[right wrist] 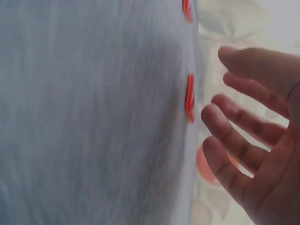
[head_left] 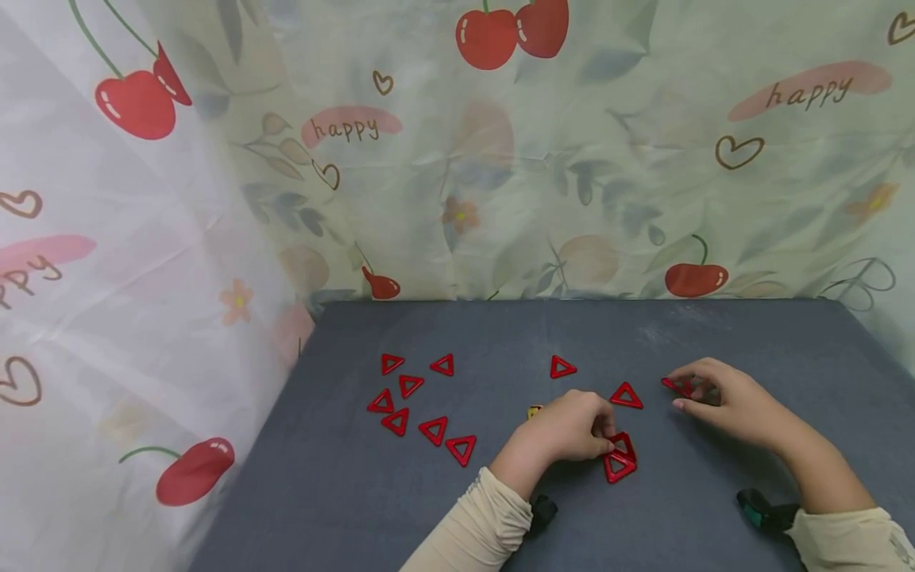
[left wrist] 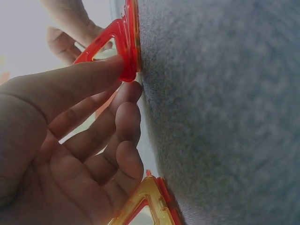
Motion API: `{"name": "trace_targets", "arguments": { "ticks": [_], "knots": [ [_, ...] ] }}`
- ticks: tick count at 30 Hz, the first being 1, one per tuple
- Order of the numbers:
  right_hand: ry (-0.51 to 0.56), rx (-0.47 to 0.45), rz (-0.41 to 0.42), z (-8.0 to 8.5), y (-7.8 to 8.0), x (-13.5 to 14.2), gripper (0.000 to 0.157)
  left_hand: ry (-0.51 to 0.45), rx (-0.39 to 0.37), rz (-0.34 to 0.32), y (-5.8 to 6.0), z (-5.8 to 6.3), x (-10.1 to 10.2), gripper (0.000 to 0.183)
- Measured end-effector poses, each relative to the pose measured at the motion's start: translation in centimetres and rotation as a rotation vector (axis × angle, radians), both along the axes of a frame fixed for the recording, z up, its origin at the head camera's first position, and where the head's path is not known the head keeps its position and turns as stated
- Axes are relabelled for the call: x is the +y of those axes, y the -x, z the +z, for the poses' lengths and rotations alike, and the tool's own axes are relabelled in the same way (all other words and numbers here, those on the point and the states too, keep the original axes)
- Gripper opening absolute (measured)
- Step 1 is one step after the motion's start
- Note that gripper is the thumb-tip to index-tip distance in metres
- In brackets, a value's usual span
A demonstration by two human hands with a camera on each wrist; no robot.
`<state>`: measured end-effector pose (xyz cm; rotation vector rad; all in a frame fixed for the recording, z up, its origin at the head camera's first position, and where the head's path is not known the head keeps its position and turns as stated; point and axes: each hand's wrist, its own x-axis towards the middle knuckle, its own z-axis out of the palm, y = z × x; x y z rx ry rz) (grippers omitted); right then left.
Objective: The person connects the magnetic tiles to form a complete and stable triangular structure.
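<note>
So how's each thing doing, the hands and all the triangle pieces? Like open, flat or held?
left hand, pinching the held triangle
held triangle, tilted
near triangle, close against the held one
right hand, open
right triangle, partly hidden by fingers
middle triangle, flat, alone
far triangle, flat, alone
seven left triangles, flat, spread out
yellow piece, mostly hidden
</note>
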<state>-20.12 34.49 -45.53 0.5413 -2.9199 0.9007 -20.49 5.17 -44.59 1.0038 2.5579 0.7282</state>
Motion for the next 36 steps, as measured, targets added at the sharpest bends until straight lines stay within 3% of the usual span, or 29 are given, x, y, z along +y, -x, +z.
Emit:
{"name": "trace_targets", "arguments": {
  "ticks": [4,9,17,36],
  "knots": [
    [-0.038,0.015,-0.022,-0.5,0.5,1.3,0.041,-0.007,-0.01,0.004,0.0,0.0,-0.1,0.013],
    [-0.043,-0.008,0.049,-0.8,0.9,1.8,0.048,-0.015,-0.019,0.009,0.1,0.1,-0.2,0.012],
    [-0.104,-0.025,0.033,-0.6,0.8,1.5,0.041,-0.01,-0.023,0.017,0.1,0.2,-0.2,0.013],
    [-0.079,-0.136,0.095,-0.5,0.5,0.3,0.032,-0.029,-0.025,0.02,0.4,0.1,-0.4,0.018]
  ]
}}
